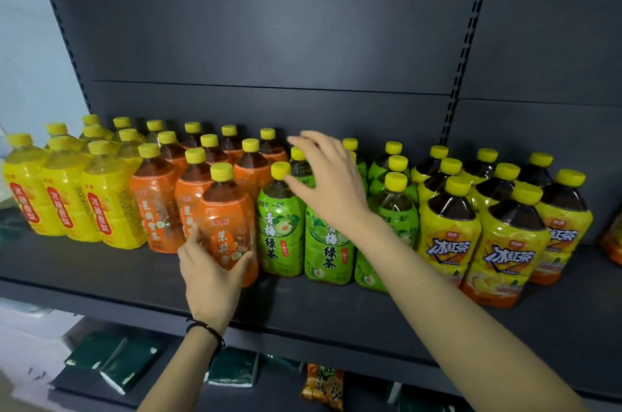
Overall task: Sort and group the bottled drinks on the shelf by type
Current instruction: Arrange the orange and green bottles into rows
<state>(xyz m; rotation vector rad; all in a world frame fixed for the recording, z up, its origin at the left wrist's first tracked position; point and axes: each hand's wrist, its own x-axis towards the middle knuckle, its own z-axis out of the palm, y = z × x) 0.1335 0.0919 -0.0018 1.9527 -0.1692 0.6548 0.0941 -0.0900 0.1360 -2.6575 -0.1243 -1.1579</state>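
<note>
Bottled drinks with yellow caps stand on a dark shelf (101, 273) in colour groups: yellow-label bottles (64, 206) at far left, then orange-label bottles (154, 206), green-label bottles (279, 236) in the middle, and yellow-and-orange iced-tea bottles (508, 250) at right. My left hand (212, 273) grips the lower part of the front orange-label bottle (227, 226), which stands beside the green group. My right hand (330, 182) hovers with spread fingers over the tops of the green bottles, hiding some of them; it holds nothing.
The shelf's back panel is dark with slotted uprights (468, 41). On the lower shelf lie dark green packets (114, 361) and an orange snack bag (323, 384). Another orange item (612, 240) shows at the right edge. The shelf's front strip is bare.
</note>
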